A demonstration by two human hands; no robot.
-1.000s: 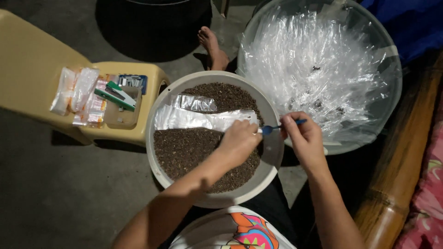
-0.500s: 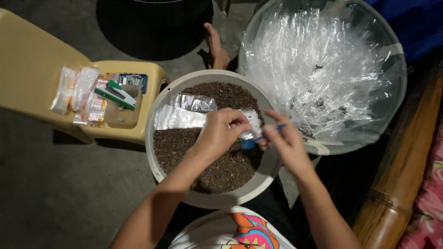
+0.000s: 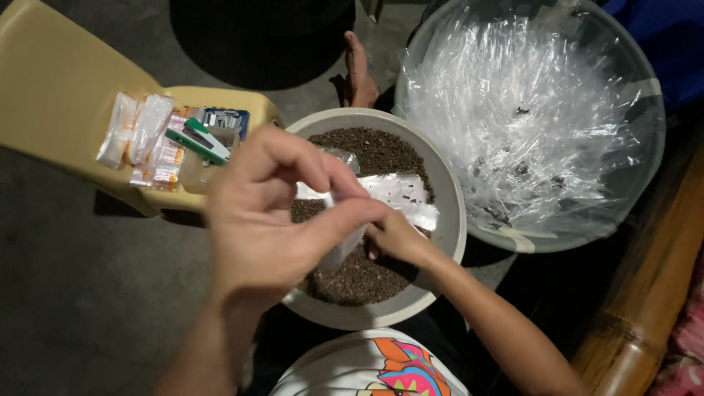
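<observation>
Left hand [image 3: 271,220] pinches a small clear plastic packet [image 3: 345,246] over the round white basin of dark seeds [image 3: 447,220]; right hand [image 3: 396,238] closes on its lower end, mid-filling.

A small clear plastic bag [image 3: 345,246] hung upright and crumpled above the white round bowl [image 3: 447,213], over its near-left part, pinched at its top edge. The bowl was filled with dark brown peppercorn-like grains [image 3: 367,275], a loose level bed across most of its inside. More clear flat bags [image 3: 396,194] lay in a slack pile on the grains near the bowl's middle, slightly toward its far side, partly overlapping.
</observation>
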